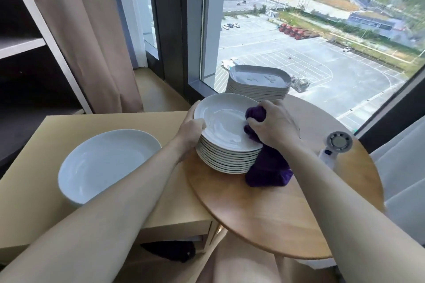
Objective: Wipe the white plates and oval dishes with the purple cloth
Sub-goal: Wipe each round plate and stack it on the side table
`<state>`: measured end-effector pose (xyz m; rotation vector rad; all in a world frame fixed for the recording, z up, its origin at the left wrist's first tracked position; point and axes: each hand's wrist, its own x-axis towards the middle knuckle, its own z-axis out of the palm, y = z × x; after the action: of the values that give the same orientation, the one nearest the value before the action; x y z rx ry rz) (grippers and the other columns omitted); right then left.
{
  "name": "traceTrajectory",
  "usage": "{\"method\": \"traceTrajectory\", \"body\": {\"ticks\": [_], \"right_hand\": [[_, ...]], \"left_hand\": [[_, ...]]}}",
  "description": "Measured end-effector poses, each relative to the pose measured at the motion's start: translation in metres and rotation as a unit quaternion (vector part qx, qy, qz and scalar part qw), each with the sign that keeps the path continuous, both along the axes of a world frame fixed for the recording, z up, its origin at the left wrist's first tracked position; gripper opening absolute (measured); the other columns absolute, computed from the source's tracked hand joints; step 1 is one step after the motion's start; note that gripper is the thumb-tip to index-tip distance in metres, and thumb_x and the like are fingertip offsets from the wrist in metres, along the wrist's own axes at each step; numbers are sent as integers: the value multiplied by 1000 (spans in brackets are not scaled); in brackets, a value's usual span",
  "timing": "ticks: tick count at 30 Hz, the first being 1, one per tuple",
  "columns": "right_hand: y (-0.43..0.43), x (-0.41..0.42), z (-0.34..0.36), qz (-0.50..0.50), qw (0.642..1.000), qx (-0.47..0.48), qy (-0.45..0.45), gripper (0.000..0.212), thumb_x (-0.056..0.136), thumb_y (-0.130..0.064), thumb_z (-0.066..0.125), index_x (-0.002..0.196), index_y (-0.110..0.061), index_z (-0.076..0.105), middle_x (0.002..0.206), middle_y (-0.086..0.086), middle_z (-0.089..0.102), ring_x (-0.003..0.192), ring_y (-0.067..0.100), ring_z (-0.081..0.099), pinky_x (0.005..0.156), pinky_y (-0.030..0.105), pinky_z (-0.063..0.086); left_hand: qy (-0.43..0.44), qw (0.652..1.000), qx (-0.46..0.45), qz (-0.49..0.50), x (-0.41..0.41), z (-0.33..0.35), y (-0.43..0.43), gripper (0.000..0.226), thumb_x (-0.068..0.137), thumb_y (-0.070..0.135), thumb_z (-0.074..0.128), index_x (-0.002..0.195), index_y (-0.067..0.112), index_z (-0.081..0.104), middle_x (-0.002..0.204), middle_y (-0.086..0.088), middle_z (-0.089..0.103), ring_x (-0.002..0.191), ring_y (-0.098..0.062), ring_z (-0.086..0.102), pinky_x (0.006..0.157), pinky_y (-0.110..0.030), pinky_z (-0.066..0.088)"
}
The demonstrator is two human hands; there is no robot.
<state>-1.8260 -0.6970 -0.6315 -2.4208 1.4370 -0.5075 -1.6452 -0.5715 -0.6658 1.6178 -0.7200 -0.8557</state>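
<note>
Left hand grips the left rim of the top plate on the plate stack. Right hand clenches the bunched purple cloth against that plate's right side. The stack sits on the round table, with the oval dishes stacked behind. 1 separate plate lies on the square table.

No text, label, brand or number can be read. Two faint dark marks are seen on the top oval dish of the far stack — whether they are characters or mere reflections cannot be told. A small blue mark is borne by the white handheld device lying on the round table — it is too small to be made out.
</note>
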Motion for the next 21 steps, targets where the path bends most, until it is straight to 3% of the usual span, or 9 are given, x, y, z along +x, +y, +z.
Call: {"method": "traceTrajectory", "body": {"ticks": [2,4,9,13,16,21], "right_hand": [[-2,2,0,0,1000,12,19,38,82,-54,61,113,-32,59,119,-1,52,116,30,54,100,48,45],[-4,2,1,2,999,23,27,31,82,-51,62,106,-32,58,116,-1,53,118,31,52,101,49,45],[-11,1,3,27,998,49,20,23,82,-44,66,96,-34,52,106,-3,50,114,30,51,90,37,41],[-7,-7,3,37,998,54,18,20,81,-42,68,86,-32,52,102,-4,52,106,26,52,81,31,32],[7,-17,3,52,997,49,25,19,83,-42,68,87,-30,54,103,-3,52,108,27,51,83,32,33],[43,-36,3,48,995,43,82,28,89,-48,58,108,-28,55,119,0,53,117,30,44,97,43,39]], "left_hand": [[34,999,-4,-4,0,-7,1,69,87,5,42,147,39,44,132,-2,59,113,-24,58,75,-33,54],[46,999,-4,-9,0,-7,1,63,87,7,44,140,39,47,121,1,61,102,-17,59,62,-28,50],[56,998,-3,-15,-5,1,11,62,86,8,47,136,43,45,119,8,59,103,-14,57,69,-34,47],[48,999,5,-26,-19,4,31,78,69,21,50,144,40,41,124,7,59,106,-12,57,67,-27,47],[54,998,0,-36,-28,3,45,78,67,24,50,143,42,41,125,9,59,109,-11,59,69,-25,49],[37,997,10,-66,-30,0,61,76,68,24,50,139,49,43,128,9,60,117,-17,58,86,-37,51]]}}
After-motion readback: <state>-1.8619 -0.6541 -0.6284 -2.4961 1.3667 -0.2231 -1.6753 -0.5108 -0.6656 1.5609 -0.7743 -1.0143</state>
